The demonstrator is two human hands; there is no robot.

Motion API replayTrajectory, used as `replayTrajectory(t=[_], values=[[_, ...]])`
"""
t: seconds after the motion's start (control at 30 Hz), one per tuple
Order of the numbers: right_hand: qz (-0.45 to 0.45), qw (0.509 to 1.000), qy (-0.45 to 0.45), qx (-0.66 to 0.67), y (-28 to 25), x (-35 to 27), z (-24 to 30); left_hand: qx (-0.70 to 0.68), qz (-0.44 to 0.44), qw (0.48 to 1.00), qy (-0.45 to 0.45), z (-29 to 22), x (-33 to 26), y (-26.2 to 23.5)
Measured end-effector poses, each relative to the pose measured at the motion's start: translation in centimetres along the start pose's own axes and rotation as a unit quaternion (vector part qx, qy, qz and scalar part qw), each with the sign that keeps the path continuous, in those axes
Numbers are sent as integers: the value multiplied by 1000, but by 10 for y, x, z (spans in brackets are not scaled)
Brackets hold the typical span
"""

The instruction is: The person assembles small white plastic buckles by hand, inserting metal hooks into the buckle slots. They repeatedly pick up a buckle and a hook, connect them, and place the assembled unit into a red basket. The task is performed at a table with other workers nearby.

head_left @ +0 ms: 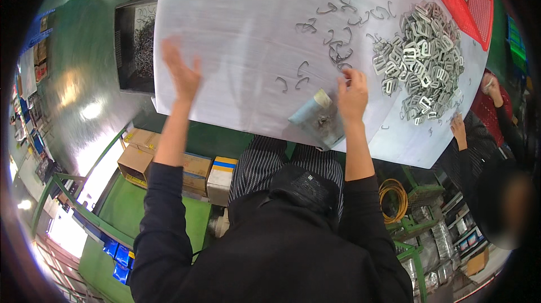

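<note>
The small grey plastic bag [316,118] lies near the lower edge of the white table sheet [225,38], a little right of the frame's centre, with something dark and metallic inside it. The right hand [352,95] rests at the bag's upper right corner, fingers curled down close together; whether they pinch the bag's edge or a piece of wire I cannot tell. Just above this hand, in the upper middle of the frame, many thin bent wire hooks [338,38] lie scattered one by one, and further right is a big heap of flat silver metal buckles [422,60]. As I judge it, the sorting or packing is only partly done, because the heap and the loose hooks are both large while the bag looks not very full. The left hand [181,72] is raised at the left part of the sheet, fingers spread open and holding nothing, the forearm almost straight up in the picture. At the upper right a red plastic crate [473,4] touches the table, and another person's hand [459,125] reaches from the right edge.
</note>
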State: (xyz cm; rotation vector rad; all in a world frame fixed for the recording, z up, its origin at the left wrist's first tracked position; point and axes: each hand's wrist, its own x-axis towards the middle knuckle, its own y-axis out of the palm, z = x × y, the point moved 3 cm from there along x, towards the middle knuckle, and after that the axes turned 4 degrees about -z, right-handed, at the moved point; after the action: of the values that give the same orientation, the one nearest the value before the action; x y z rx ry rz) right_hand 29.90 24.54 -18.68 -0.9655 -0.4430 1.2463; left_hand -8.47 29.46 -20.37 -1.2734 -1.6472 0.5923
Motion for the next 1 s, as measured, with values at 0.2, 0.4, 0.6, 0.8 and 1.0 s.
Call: replayTrajectory(t=[0.2, 0.4, 0.6, 0.8, 1.0], values=[[53, 995, -72, 53, 34, -18, 48, -87, 251, 963, 39, -127, -80, 46], [-138, 990, -13, -12, 16, 3, 25, -67, 251, 964, 63, -162, -67, 92], [-98, 986, -76, 108, 11, 23, 31, -76, 233, 965, 98, -182, -32, 120], [-4, 972, -227, 58, 41, 40, 23, -63, 266, 957, 101, -188, -26, 126], [-242, 964, -83, -68, 10, 156, -5, -29, 221, 970, 95, -195, -12, 134]])
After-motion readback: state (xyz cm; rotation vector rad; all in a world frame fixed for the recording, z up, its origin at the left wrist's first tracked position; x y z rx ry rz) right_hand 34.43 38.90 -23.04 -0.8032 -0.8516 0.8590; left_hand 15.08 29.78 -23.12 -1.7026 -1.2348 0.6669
